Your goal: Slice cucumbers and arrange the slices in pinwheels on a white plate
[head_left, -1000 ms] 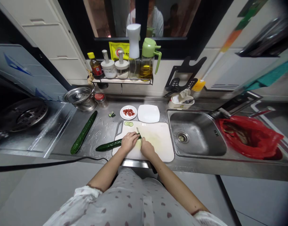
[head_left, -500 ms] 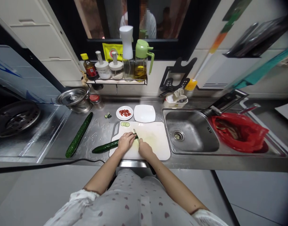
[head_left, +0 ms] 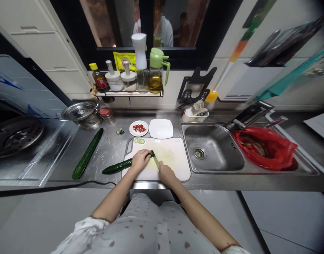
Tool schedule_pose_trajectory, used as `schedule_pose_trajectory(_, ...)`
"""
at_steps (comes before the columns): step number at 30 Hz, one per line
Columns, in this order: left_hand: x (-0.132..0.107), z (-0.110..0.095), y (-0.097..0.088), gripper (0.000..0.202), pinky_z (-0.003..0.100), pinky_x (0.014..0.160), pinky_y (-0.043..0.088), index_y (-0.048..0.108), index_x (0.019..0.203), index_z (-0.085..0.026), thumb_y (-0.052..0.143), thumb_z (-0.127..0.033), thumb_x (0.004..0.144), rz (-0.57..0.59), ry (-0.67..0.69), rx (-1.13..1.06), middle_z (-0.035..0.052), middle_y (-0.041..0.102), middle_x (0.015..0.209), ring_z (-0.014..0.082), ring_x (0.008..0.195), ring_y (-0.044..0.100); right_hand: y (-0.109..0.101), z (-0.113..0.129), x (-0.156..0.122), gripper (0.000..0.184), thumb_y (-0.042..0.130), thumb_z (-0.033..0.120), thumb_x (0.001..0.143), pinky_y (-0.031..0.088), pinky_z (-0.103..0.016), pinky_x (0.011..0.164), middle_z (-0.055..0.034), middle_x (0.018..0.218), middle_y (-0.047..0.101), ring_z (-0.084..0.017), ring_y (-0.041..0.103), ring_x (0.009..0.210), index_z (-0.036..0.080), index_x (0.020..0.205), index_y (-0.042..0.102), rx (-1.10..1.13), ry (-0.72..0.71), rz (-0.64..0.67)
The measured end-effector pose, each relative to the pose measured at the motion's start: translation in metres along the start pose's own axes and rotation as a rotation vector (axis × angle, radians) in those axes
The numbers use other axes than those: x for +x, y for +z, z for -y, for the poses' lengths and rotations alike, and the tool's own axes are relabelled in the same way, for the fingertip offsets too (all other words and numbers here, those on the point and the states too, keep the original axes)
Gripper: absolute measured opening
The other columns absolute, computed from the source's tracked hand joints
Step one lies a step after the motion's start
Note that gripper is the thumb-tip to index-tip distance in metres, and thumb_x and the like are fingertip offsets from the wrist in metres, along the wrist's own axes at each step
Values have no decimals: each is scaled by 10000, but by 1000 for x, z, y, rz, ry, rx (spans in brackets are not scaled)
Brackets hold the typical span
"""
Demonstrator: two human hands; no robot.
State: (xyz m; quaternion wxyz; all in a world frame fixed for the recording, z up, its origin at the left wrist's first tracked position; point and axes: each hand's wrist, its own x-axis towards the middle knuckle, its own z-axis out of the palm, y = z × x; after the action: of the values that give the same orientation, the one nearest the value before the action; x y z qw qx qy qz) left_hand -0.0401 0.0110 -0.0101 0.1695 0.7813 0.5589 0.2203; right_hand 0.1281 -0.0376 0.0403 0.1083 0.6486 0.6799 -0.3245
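Observation:
A dark green cucumber [head_left: 117, 167] lies slantwise over the left edge of the white cutting board [head_left: 175, 169]. My left hand [head_left: 139, 161] is closed over it near its right end. My right hand [head_left: 166, 173] grips a knife [head_left: 156, 161], its handle hidden in the fist. The blade slants up and left, its tip beside the cucumber's cut end. A few pale cucumber slices [head_left: 139, 140] lie at the board's upper left. A second, whole cucumber [head_left: 88, 154] rests on the counter further left.
Behind the board stand a plate of chopped red pieces [head_left: 139, 128] and a white square plate [head_left: 161, 128]. Right of it is the sink [head_left: 217, 155], with a red plastic bag [head_left: 265, 150] beside it. A lidded pot [head_left: 84, 114] and jar [head_left: 107, 115] stand back left.
The knife and my right hand have shifted slightly right and toward me; the blade tip has drawn back from beyond the cucumber. My left hand keeps its hold. The camera view shifted a little.

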Motion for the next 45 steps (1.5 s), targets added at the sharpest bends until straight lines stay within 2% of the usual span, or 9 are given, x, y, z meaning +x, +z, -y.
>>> schedule_pose_trajectory(4, 2, -4, -4, 226, 335, 907, 471, 657, 1078, -244, 514, -311, 917, -6, -33, -44, 37, 684, 1079, 198, 1017, 602, -5, -8, -6, 307, 352, 105, 906, 396, -289, 712, -163, 1017, 662, -245, 635, 954, 121, 1197, 448, -15, -17, -10)
schedule_pose_trajectory(8, 5, -6, -6, 255, 328, 929, 475, 661, 1090, -230, 497, -336, 927, -36, -87, -110, 48, 684, 1094, 192, 1029, 611, -8, -21, -13, 329, 345, 119, 920, 387, -293, 711, -141, 990, 660, -245, 635, 931, 150, 1231, 448, -79, -6, -55)
schedule_pose_trajectory(16, 16, -11, -17, 319, 324, 945, 469, 677, 1080, -216, 417, -356, 957, -45, -133, -191, 50, 685, 1118, 189, 1048, 613, -10, -44, -21, 460, 344, 128, 939, 386, -272, 725, -88, 1110, 575, -187, 624, 871, 307, 1350, 447, -310, -73, -223)
schedule_pose_trajectory(19, 20, -15, -27, 332, 323, 959, 451, 681, 1081, -220, 419, -375, 949, 38, -104, -205, 46, 688, 1119, 192, 1057, 605, -8, -48, -21, 480, 359, 161, 951, 390, -264, 744, -76, 1156, 550, -164, 600, 877, 344, 1390, 426, -375, -102, -291)
schedule_pose_trajectory(25, 24, -27, -38, 363, 362, 980, 401, 689, 1110, -251, 535, -476, 869, 331, 37, -109, 44, 697, 1110, 226, 1073, 589, -4, -51, -19, 495, 385, 181, 951, 392, -279, 763, -73, 1169, 543, -152, 561, 850, 363, 1409, 432, -411, -166, -365)
schedule_pose_trajectory(30, 24, -35, -40, 356, 398, 972, 369, 704, 1052, -263, 526, -506, 862, 425, 61, -45, 41, 708, 1054, 241, 1055, 587, -1, -53, -19, 491, 414, 180, 940, 385, -292, 765, -74, 1182, 547, -161, 546, 858, 367, 1391, 465, -400, -211, -401)
schedule_pose_trajectory(39, 26, -42, -35, 230, 314, 894, 413, 680, 960, -242, 649, -331, 751, 423, 49, -136, 4, 707, 974, 203, 957, 603, 5, -59, -24, 486, 469, 165, 908, 368, -285, 741, -71, 1157, 571, -164, 544, 840, 359, 1351, 515, -389, -244, -441)
schedule_pose_trajectory(45, 28, -46, -26, 134, 269, 808, 436, 669, 876, -210, 578, -230, 779, 299, -2, -273, 0, 694, 848, 159, 843, 607, 4, -63, -23, 521, 464, 119, 881, 377, -282, 740, -72, 1153, 577, -164, 563, 837, 337, 1352, 518, -396, -221, -422)
